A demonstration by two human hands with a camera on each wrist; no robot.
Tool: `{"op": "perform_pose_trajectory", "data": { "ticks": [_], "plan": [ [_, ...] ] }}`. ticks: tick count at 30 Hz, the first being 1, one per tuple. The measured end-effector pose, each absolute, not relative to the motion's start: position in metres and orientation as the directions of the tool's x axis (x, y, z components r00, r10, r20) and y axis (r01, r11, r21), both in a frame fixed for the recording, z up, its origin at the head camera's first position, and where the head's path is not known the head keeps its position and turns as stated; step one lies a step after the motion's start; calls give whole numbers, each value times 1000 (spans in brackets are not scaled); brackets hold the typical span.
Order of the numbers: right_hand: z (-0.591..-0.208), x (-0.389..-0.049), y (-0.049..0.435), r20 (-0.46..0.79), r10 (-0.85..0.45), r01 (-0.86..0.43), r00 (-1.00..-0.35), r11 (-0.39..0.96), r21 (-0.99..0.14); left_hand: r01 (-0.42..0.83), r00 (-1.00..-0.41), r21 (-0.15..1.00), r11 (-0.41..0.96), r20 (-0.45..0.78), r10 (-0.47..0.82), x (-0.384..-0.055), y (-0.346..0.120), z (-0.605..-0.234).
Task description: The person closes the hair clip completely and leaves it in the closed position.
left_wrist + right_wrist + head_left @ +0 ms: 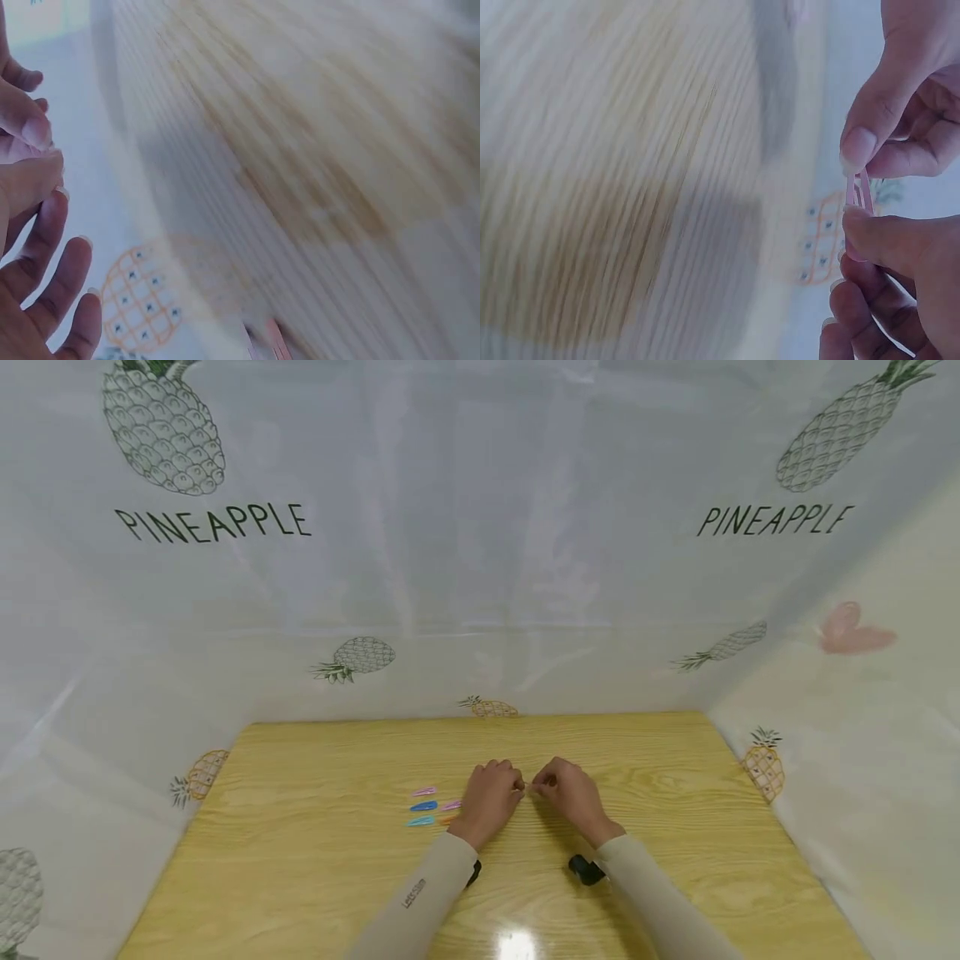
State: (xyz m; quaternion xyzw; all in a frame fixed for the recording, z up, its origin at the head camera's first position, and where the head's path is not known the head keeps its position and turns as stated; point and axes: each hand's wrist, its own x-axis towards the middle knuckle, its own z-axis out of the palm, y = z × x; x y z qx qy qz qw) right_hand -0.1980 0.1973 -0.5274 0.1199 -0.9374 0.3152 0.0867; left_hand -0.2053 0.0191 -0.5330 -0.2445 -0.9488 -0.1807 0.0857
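Note:
A pink snap hair clip (pixel 859 193) is held up between my two hands, in front of me above the table. My left hand (pixel 489 797) pinches one end between thumb and forefinger, while my right hand (pixel 573 796) pinches the other end. The right wrist view shows two narrow pink arms of the clip with a gap between them; both ends are hidden by fingertips. Just left of my left hand lie several hair clips: a pink one (pixel 424 792), a blue one (pixel 423 807), a teal one (pixel 422 821), another pink one (pixel 451 806) and a partly covered orange one (pixel 448 819).
The wood-grain table (pixel 315 860) spreads beneath both arms. A pale curtain printed with pineapples (pixel 465 568) hangs behind it and along both sides. Black wrist-worn devices (pixel 587 869) sit under the sleeves.

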Motion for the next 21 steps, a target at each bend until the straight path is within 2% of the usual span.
{"op": "perform_pose_trajectory", "data": {
  "ticks": [12,21],
  "plan": [
    [-517,-178,168,294,-259,-385,-920,742,-549,508,-848,285,813,331,414,-181,-26,-525],
    [-509,-169,148,311,-328,-450,-892,713,-537,549,-813,198,812,352,464,-165,-49,-516]
  ]
}}
